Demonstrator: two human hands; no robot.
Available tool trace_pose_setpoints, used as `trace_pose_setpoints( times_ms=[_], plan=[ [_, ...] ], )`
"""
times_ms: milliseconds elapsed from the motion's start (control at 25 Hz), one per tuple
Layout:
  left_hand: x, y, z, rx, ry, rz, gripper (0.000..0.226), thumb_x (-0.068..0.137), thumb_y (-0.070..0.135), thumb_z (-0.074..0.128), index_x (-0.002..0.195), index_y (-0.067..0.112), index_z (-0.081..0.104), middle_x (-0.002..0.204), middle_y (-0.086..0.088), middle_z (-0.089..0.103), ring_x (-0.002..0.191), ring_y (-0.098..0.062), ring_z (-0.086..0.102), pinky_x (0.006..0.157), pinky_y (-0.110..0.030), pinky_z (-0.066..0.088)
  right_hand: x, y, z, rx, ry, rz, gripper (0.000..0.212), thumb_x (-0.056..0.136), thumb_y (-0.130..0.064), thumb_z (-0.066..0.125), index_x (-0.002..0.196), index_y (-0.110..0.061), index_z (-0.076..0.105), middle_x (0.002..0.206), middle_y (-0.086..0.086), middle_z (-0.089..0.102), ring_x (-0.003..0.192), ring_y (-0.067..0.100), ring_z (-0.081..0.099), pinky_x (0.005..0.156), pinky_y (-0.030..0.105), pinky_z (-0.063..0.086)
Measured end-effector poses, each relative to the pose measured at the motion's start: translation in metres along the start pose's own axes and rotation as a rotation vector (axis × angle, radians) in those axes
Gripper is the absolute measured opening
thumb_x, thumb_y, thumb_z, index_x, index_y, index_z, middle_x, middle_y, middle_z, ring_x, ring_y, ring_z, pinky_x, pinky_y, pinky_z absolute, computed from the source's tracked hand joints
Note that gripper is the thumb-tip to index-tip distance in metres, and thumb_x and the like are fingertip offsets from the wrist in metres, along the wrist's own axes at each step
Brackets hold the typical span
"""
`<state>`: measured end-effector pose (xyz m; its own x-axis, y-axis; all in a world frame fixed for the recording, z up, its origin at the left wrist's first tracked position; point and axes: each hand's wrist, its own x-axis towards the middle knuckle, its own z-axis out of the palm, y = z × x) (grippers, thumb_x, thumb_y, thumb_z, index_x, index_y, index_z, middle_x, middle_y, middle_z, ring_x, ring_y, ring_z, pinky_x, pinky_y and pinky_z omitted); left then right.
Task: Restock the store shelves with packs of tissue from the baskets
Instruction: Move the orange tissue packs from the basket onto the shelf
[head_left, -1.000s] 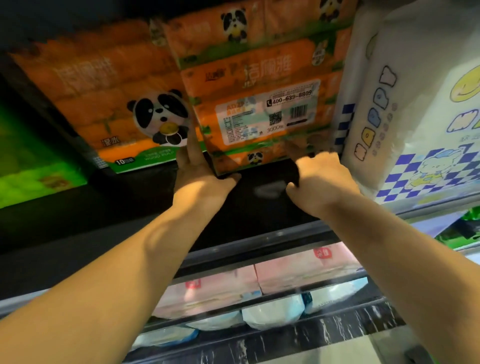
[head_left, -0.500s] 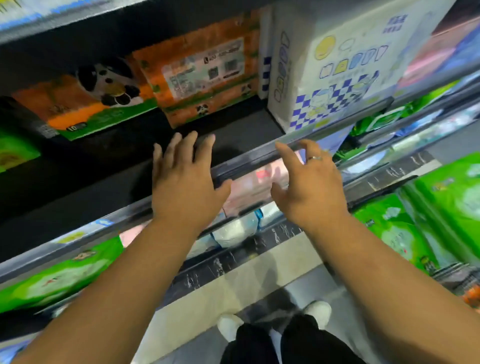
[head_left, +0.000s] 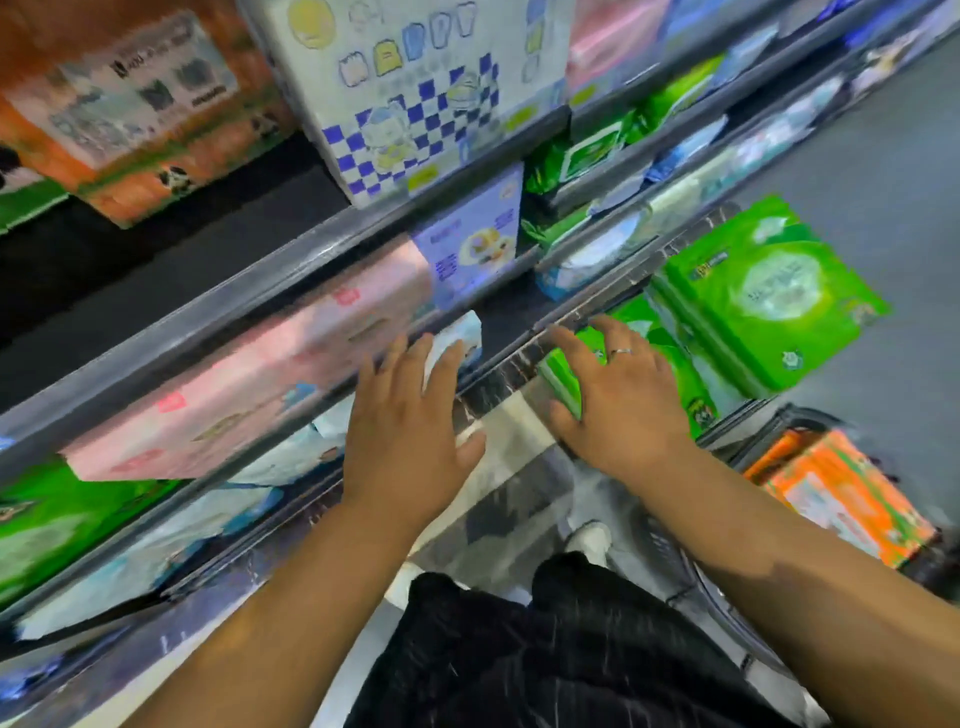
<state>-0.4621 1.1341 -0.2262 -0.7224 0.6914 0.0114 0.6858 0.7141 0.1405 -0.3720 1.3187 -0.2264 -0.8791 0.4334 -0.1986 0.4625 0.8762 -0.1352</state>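
Black trousers, white shoes, grey floor

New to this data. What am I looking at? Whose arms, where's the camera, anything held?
No robot: a person working bare-handed. The one camera sits on their head, looking down, hence the forearms, dark trousers and white shoes. The left hand and right hand are spread open before the shelves, holding nothing. On them: an orange panda pack, a white checked pack, a pink pack. Green packs lie lower right, and a basket beside them holds another orange pack. Everything is motion-blurred.
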Motion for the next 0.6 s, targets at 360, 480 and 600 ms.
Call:
trace_pose_setpoints(
  times_ms=[360, 480, 600],
  plan=[
    [0.045, 0.189, 0.066, -0.051, -0.156, 0.219, 0.088, 0.063, 0.047, 0.08, 0.137, 0.013, 0.045, 0.135, -0.019, 0.052, 0.126, -0.041, 0.047, 0.106, -0.055, 0.034, -0.045, 0.198, 0.025, 0.116, 0.089, 0.191, 0.079, 0.062, -0.04, 0.076, 0.135, -0.02, 0.055, 0.128, 0.025, 0.054, 0.108, 0.046, 0.057, 0.088, 0.06, 0.048],
    [0.063, 0.233, 0.081, -0.075, -0.179, 0.364, 0.088, 0.066, 0.048, 0.077, 0.139, 0.015, 0.043, 0.137, -0.02, 0.05, 0.128, -0.041, 0.045, 0.107, -0.056, 0.034, -0.066, 0.24, 0.037, 0.185, 0.055, 0.327, 0.076, 0.065, -0.042, 0.066, 0.137, -0.022, 0.052, 0.133, 0.024, 0.051, 0.114, 0.045, 0.053, 0.091, 0.057, 0.045],
    [0.076, 0.277, 0.097, -0.065, -0.271, 0.502, 0.085, 0.071, 0.048, 0.074, 0.143, 0.016, 0.041, 0.144, -0.018, 0.043, 0.135, -0.039, 0.036, 0.112, -0.054, 0.027, -0.094, 0.269, 0.057, 0.209, -0.005, 0.463, 0.077, 0.072, -0.039, 0.068, 0.143, -0.025, 0.042, 0.141, 0.022, 0.042, 0.123, 0.044, 0.045, 0.096, 0.058, 0.04]
  ],
)
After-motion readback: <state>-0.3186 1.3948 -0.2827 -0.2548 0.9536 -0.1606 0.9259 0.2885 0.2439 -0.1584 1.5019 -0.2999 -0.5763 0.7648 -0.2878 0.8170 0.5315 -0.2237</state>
